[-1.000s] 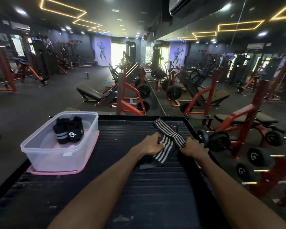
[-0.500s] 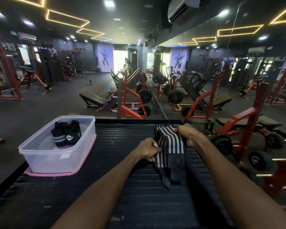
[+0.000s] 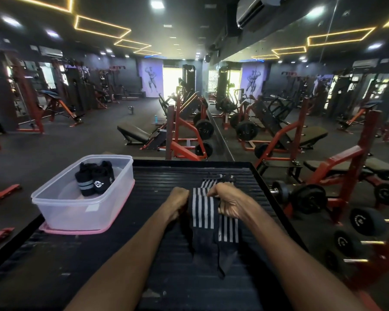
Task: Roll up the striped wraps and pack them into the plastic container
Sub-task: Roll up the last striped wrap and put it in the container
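While two hands (image 3: 177,204) (image 3: 230,205) grip one wrap (image 3: 203,212), perhaps two.

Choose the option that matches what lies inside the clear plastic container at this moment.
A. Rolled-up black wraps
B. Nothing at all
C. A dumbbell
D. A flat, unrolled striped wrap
A: rolled-up black wraps stand together at the far end of the plastic container, while the striped wrap being worked on is outside it, held between the left hand and right hand.

Red-framed weight benches (image 3: 184,140) and dumbbells (image 3: 305,198) stand beyond the black ribbed platform (image 3: 166,176).
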The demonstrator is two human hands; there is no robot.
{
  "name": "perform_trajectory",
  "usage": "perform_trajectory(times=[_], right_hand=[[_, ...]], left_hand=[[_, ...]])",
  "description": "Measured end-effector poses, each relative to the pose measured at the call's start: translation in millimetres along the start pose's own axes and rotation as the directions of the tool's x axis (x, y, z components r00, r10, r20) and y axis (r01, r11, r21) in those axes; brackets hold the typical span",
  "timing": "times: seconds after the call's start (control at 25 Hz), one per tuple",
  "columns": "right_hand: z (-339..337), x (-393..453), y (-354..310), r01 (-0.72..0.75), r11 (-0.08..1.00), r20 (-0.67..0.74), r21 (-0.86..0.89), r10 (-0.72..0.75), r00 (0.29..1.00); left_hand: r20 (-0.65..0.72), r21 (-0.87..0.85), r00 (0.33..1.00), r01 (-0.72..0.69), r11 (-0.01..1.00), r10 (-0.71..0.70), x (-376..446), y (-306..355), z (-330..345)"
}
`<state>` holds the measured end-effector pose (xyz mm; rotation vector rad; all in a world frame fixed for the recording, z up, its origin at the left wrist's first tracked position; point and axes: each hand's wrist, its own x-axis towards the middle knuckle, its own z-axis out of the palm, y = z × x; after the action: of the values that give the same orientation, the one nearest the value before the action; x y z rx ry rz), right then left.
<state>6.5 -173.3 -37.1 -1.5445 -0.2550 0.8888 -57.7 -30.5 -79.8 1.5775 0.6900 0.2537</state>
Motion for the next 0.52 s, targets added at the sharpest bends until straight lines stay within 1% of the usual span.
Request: perform_trajectory(times=[0.08, 0.16, 0.2, 0.24, 0.28, 0.32, 0.36, 0.44, 0.48, 0.52], right_hand=[[13, -4, 11, -0.036, 0.997, 0.09, -0.068, 0.042, 0.995], [27, -4, 20, -0.071, 0.98, 0.145, -0.187, 0.099, 0.984], [32, -2, 23, -0.065, 0.97, 0.123, -0.236, 0.096, 0.988], [34, 4, 24, -0.045, 0.965, 0.068, -0.26, 0.065, 0.996], [34, 13, 26, -0.021, 0.969, 0.005, -0.246, 0.023, 1.0], [33, 21, 27, 0.002, 0.981, -0.047, -0.195, -0.012, 0.999], [32, 29, 28, 0.024, 0.992, -0.084, -0.124, -0.034, 0.996], [33, 39, 28, 0.068, 0.998, -0.155, 0.01, -0.066, 0.986], [36, 45, 29, 0.093, 0.995, -0.189, 0.04, -0.084, 0.978], [39, 51, 31, 0.11, 0.993, -0.212, 0.041, -0.099, 0.972]], left_hand=[[-0.055, -0.152, 0.994, 0.082, 0.985, -0.092, 2, -5, -12], [-0.056, -0.119, 0.993, 0.096, 0.988, -0.103, 3, -10, -19], [-0.058, -0.075, 0.994, 0.087, 0.993, -0.092, 0, -11, -22], [-0.049, -0.043, 0.994, 0.098, 0.994, -0.1, -4, -10, -26], [-0.033, -0.014, 0.992, 0.119, 0.993, -0.12, -6, -9, -30], [-0.002, 0.0, 0.99, 0.141, 0.99, -0.141, -8, -9, -34], [0.048, -0.001, 0.984, 0.171, 0.985, -0.171, -10, -8, -39], [0.174, 0.003, 0.952, 0.257, 0.966, -0.254, -15, -6, -46], [0.218, 0.033, 0.937, 0.271, 0.962, -0.272, -16, -6, -50], [0.246, 0.059, 0.934, 0.254, 0.965, -0.261, -14, -8, -54]])
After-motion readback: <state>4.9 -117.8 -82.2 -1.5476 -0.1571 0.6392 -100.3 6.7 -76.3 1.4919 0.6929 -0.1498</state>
